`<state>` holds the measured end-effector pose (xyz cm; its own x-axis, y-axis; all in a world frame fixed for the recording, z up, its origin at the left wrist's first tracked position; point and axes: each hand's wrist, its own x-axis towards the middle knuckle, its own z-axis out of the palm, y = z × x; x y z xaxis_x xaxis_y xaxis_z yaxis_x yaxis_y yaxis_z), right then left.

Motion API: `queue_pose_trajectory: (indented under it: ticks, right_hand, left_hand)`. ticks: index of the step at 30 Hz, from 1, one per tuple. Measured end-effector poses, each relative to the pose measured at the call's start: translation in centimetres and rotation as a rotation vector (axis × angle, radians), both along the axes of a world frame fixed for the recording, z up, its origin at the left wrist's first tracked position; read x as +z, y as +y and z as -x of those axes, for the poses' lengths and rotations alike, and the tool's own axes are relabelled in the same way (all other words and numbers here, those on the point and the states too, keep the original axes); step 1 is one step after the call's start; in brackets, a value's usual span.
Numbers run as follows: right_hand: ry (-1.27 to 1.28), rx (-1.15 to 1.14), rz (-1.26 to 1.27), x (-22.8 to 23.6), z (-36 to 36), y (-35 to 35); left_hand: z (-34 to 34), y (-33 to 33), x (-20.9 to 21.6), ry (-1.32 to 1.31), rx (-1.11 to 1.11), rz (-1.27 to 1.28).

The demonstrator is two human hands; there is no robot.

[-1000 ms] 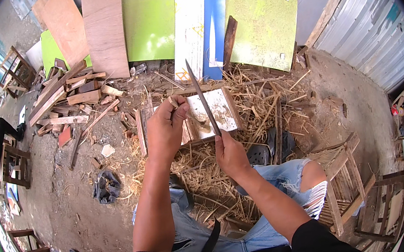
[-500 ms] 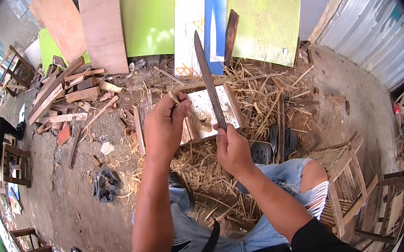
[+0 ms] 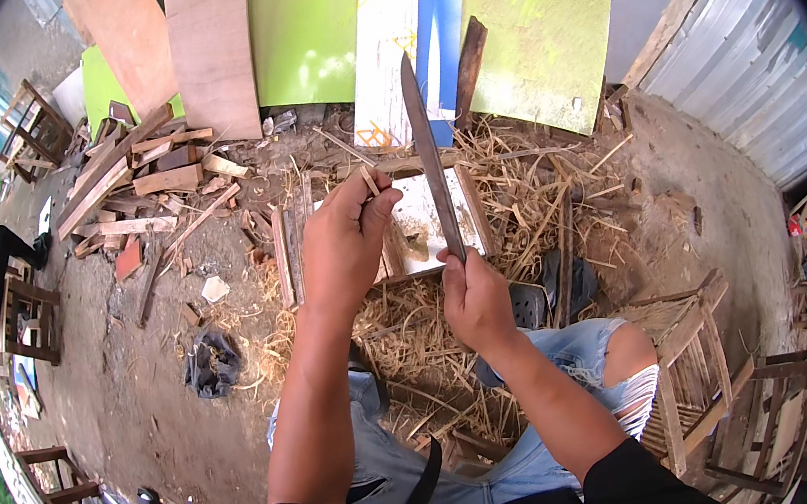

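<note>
In my right hand (image 3: 480, 301) is the handle end of a long dark machete (image 3: 430, 153), its blade standing up and pointing away from me, tip toward the panels at the back. My left hand (image 3: 347, 244) pinches a short, thin strip of wood (image 3: 370, 182) between thumb and fingers, left of the blade and apart from it. Beneath both hands lies a low wooden bench (image 3: 468, 216) with a white, stained top, partly covered by my left hand. The machete's handle is mostly hidden in my fist.
Pale shavings (image 3: 525, 177) surround the bench. Wood offcuts (image 3: 168, 180) are heaped at far left, with coloured panels (image 3: 307, 37) leaning behind. A black crumpled bag (image 3: 211, 366) lies left. A slatted wooden chair (image 3: 685, 373) stands right. People sit at the left edge.
Both hands, the strip and the machete appear slightly farther right in the picture, as does the background. My grips are the same.
</note>
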<state>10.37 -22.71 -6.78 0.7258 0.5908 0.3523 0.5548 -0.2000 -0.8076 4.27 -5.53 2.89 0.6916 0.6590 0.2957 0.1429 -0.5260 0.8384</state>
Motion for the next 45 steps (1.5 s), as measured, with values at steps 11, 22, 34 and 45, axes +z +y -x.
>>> queue_pose_trajectory:
  ticks: [11,22,34,45]
  right_hand:
    - [0.876,0.131,0.394,-2.0,-0.9,-0.3]
    - [0.141,-0.012,0.566,0.7,-0.8,0.2]
    - [0.06,0.167,0.555,-4.3,-1.2,0.8]
    - [0.078,-0.035,0.149,-0.2,0.0,0.8]
  left_hand:
    - [-0.8,0.0,-0.2,-0.052,-0.037,-0.025]
    - [-2.2,-0.1,-0.1,-0.094,-0.061,-0.064]
    - [-1.6,0.0,-0.4,-0.058,-0.033,-0.026]
    - [-1.5,0.1,-0.4,-0.046,-0.018,0.032]
